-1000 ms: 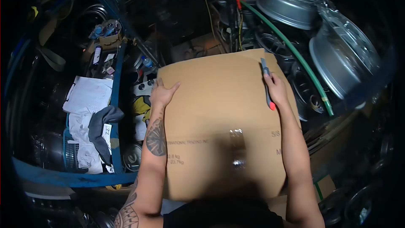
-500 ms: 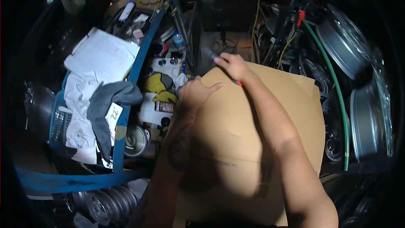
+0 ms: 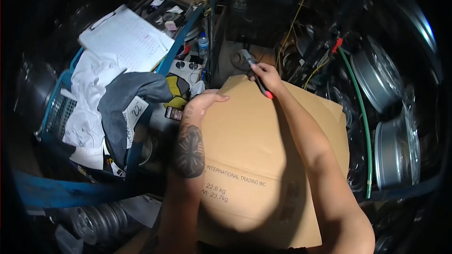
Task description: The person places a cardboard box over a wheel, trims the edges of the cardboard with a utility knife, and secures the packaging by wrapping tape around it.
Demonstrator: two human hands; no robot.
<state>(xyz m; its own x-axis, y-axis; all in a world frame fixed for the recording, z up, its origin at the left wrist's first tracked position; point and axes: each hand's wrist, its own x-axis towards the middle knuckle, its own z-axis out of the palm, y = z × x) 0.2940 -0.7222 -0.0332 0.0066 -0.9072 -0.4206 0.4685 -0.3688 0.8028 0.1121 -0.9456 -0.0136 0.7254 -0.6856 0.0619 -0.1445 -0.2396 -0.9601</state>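
Observation:
A large brown cardboard sheet (image 3: 245,136) with printed lettering and weights lies in front of me, bowed slightly. My left hand (image 3: 203,102) grips its left edge near the far corner, thumb on top and the other fingers hidden beneath. Over the far edge, my right hand (image 3: 268,77) is closed around a box cutter (image 3: 262,87) with a dark handle and a red end. Its grey tip points away from me, beyond the cardboard's edge. I cannot tell whether the blade touches the cardboard.
On the left stands a teal basket (image 3: 56,99) with a white cloth (image 3: 89,94), a grey cloth (image 3: 117,99) and a clipboard of papers (image 3: 127,37). A phone (image 3: 173,113) and water bottle (image 3: 203,44) are nearby. Wheel rims (image 3: 393,153) and a green pole (image 3: 360,99) stand right.
The view has shifted and more print shows on the cardboard. My right hand and the box cutter have moved slightly right and towards me; my left hand still grips the edge.

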